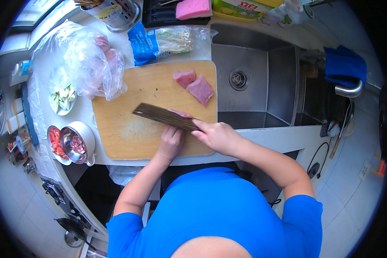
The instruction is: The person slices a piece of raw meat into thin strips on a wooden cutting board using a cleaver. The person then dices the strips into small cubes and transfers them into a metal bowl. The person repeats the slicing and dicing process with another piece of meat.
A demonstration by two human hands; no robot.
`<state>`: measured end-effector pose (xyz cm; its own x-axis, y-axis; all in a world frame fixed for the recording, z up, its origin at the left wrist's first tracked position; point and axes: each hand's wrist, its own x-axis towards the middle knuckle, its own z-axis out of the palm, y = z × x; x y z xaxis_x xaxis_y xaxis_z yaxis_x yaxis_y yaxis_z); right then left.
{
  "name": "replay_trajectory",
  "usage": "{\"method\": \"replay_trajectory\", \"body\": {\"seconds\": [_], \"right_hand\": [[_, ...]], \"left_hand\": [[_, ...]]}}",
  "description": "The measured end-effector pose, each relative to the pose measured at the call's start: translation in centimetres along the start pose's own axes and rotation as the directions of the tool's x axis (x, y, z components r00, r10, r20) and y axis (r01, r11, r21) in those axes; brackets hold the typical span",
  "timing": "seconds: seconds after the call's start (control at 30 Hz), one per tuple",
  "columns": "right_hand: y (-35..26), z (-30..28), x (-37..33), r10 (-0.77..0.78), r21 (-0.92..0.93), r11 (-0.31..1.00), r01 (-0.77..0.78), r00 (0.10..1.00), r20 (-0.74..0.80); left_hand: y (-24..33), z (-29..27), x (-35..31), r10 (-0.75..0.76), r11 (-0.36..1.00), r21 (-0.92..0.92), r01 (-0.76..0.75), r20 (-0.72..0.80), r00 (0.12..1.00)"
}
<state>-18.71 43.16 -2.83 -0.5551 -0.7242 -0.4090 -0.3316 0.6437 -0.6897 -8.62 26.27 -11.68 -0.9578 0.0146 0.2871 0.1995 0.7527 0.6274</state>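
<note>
My right hand (217,136) is closed around the handle end of a kitchen knife (159,115) with a broad dark blade, which lies slantwise over the wooden cutting board (120,129). Against the near side of the blade, my left hand (172,141) has its fingers curled down on a piece of raw meat. A pink bit of that meat (180,113) shows past the blade's far edge; the blade hides the rest and my fingertips. Two more chunks of raw meat (200,90) rest at the board's far right.
A steel sink (253,103) adjoins the board's right side. Beyond the board lies a blue and clear mushroom packet (167,42). Leftward are plastic bags (90,60), a dish of pale green slices (64,98), a plate of red pieces (56,142) and a metal bowl (85,136) holding chopped meat.
</note>
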Motion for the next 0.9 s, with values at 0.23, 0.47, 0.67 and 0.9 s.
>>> {"method": "replay_trajectory", "body": {"seconds": [0.23,0.47,0.67,0.9], "right_hand": [[0.9,0.1,-2.3,0.073,0.141,0.988,-0.064,0.996,-0.056],[0.5,-2.9,-5.9,0.201,0.35,0.921,-0.168,0.978,-0.058],[-0.5,-2.1,-7.7,0.247,0.41,0.886,-0.215,0.969,-0.027],[-1.0,-1.1,-8.0,0.213,0.283,0.942,-0.178,0.972,-0.098]], "left_hand": [[0.3,-1.0,0.7,-0.063,0.989,-0.139,0.052,-0.078,0.995],[0.8,-2.9,2.6,-0.279,0.96,0.021,0.278,0.091,0.956],[1.6,-2.5,1.1,-0.044,0.999,-0.005,0.045,0.07,0.997],[1.1,-0.8,1.7,-0.034,0.999,0.017,0.035,-0.053,0.998]]}}
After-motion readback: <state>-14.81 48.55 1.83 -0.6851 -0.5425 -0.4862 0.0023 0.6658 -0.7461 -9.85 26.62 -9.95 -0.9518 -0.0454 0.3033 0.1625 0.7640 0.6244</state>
